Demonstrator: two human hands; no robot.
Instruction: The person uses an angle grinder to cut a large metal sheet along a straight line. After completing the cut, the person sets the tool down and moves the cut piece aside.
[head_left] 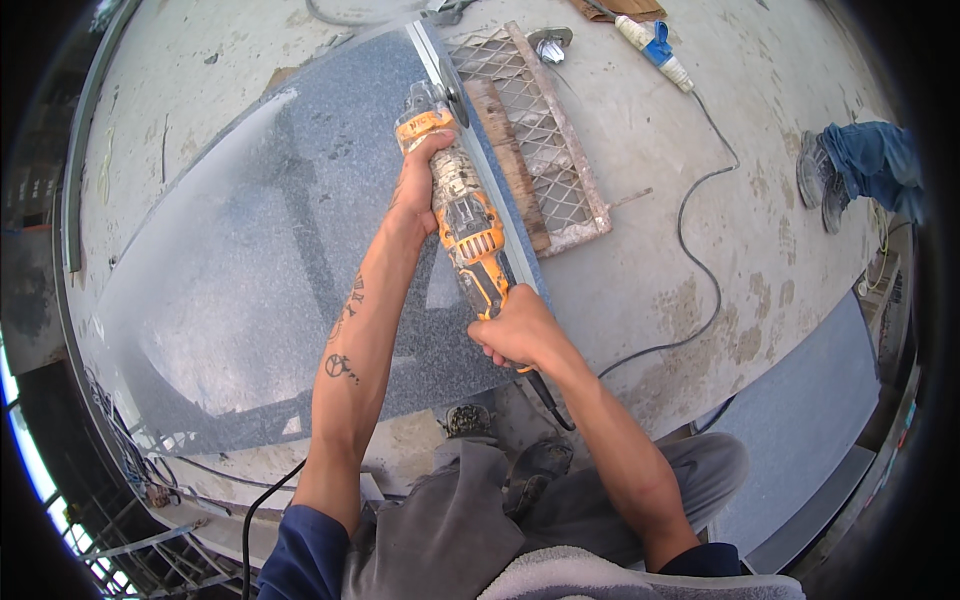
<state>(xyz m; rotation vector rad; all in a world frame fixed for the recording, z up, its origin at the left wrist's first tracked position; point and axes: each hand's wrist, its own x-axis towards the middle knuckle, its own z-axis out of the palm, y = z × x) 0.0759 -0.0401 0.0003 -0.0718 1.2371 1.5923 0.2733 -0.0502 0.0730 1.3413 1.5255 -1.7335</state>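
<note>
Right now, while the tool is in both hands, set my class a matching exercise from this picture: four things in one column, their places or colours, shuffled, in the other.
Things:
1. Left hand
2. Mesh frame
3. Right hand
4. Cable connector

Places or colours:
A. White and blue
B. Around the rear of the orange and black power tool
C. On the forward part of that tool
D. Right of the grey slab, next to a wooden board

Right pairs: 1-C, 2-D, 3-B, 4-A.
</note>
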